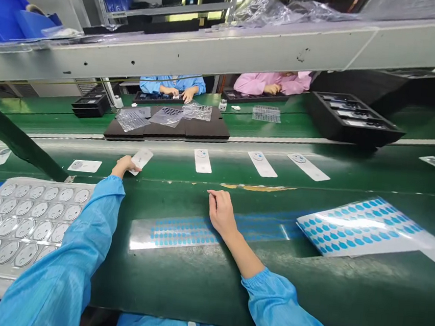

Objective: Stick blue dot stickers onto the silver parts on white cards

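Note:
My left hand (124, 165) reaches out to the far side of the bench, its thumb and fingers closed on the edge of a white card (143, 158). The card lies tilted on the green surface. Nearer the middle, my right hand (221, 210) is held with its fingers curled and pressed together; anything tiny at the fingertips is too small to make out. Below that hand lies a clear sheet (183, 232) with rows of blue drop-shaped stickers. Another white card with a round disc (85, 165) rests left of my left hand.
A tray of round discs (23, 216) stands at the left. More white cards (202, 161) lie along the bench. White sticker sheets (368, 229) are at the right. A green post (20, 139) slants at left; a shelf beam (213, 50) crosses above. Two co-workers sit opposite.

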A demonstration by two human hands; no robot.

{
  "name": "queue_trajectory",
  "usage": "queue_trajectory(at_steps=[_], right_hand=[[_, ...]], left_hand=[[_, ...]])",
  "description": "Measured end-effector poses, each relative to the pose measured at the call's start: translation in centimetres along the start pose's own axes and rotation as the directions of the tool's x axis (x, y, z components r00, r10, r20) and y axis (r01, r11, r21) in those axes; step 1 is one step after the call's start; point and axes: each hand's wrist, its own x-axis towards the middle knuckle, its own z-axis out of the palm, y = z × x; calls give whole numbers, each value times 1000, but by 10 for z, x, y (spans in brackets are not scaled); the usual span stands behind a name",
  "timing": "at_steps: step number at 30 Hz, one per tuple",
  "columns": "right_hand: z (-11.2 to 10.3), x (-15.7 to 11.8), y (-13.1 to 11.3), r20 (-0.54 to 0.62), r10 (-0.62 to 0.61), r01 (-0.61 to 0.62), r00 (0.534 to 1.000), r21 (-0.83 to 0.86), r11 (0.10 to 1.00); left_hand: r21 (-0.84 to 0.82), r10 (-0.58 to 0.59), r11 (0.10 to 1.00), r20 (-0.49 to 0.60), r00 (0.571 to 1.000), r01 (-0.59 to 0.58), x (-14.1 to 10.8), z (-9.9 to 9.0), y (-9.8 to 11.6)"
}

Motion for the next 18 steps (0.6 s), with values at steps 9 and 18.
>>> queue_trajectory(at_steps=[9, 18], right_hand=[[-3, -2, -12, -6, 121, -120, 993, 106, 987], [51, -14, -82, 557, 153, -436, 816, 421, 795]], left_hand=[[-911, -22, 352, -238, 971, -215, -64, 4, -33], [-967, 78, -215, 126, 989, 140, -136, 49, -41]])
